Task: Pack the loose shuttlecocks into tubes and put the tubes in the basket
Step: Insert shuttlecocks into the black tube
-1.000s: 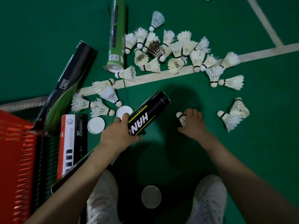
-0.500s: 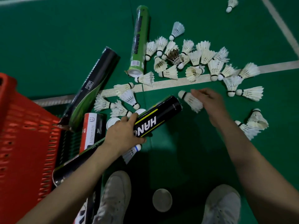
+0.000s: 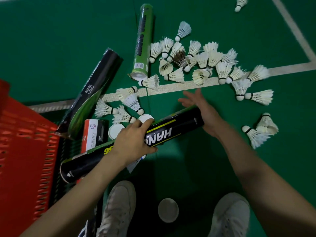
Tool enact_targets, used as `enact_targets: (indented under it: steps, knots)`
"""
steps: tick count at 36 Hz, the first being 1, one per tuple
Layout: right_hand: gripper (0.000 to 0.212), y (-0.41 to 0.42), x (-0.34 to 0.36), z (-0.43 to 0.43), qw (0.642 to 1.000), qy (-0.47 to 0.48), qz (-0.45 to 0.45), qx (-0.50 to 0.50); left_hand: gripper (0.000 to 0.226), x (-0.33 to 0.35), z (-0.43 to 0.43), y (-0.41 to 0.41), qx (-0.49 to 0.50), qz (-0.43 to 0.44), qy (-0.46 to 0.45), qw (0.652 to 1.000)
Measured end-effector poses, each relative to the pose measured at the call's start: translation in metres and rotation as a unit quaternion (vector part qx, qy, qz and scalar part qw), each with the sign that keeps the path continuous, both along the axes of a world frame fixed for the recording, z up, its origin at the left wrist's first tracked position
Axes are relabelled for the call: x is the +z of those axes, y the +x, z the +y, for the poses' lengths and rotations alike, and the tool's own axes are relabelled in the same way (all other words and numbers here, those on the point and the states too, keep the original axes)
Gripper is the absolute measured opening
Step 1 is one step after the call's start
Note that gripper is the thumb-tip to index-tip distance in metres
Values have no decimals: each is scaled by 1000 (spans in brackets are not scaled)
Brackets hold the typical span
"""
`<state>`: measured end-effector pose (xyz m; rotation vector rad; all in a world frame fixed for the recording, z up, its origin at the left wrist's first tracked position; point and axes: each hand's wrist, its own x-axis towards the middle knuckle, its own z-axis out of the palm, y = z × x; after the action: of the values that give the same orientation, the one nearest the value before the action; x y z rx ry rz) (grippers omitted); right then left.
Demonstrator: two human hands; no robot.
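My left forearm (image 3: 77,194) and right forearm (image 3: 256,168) are bare right to the bottom edge of view, with nothing on my left hand (image 3: 133,139) or right hand (image 3: 203,115). I wear pale, whitish low shoes: the left shoe (image 3: 118,207) and right shoe (image 3: 230,216) have rounded toes, stitched panels and laces, dim in shadow.

Black tube (image 3: 177,127) with yellow stripes, white shuttlecocks (image 3: 201,64), red basket (image 3: 25,142), green floor (image 3: 59,40).

green court floor (image 3: 51,40), loose shuttlecocks (image 3: 201,65), tubes (image 3: 143,43)
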<state>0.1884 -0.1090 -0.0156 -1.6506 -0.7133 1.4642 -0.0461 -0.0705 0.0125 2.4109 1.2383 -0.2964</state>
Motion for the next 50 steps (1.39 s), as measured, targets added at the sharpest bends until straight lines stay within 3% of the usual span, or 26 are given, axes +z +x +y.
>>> enact_targets:
  steps: [2,7,10,13,15,20,23,33,39,44,50]
  knots:
    - [86,2,-5,-3,1000,-13,-5,7,90,-2,0,5,-8,7,8,1000]
    - [58,16,-8,-14,988,3,-63,-141,90,-7,-2,29,-11,25,13,1000]
    - [51,32,-16,-28,958,-5,-237,-165,91,-11,-3,42,5,38,3,999]
    - [48,58,-35,-54,876,-45,-472,-90,90,-15,-7,53,-6,51,14,999]
    - [53,70,-46,-71,826,-107,-550,-62,89,-17,-11,61,-21,60,17,998]
    - [62,83,-56,-105,796,-272,-540,-16,89,-22,-22,72,-33,61,-5,998]
    - [57,85,-60,-117,787,-303,-537,-13,90,-24,-28,73,-45,66,-8,997]
    - [32,86,-57,-115,791,-269,-549,25,90,-22,-32,62,-40,83,-13,996]
    - [30,78,-56,-108,839,-250,-482,-39,90,-22,-28,48,-19,82,-16,996]
    - [46,48,-54,-97,937,-106,-327,-60,89,-28,-27,45,11,67,-34,997]
    - [36,9,-53,-73,965,-52,-253,-44,89,-34,-26,36,57,45,-62,995]
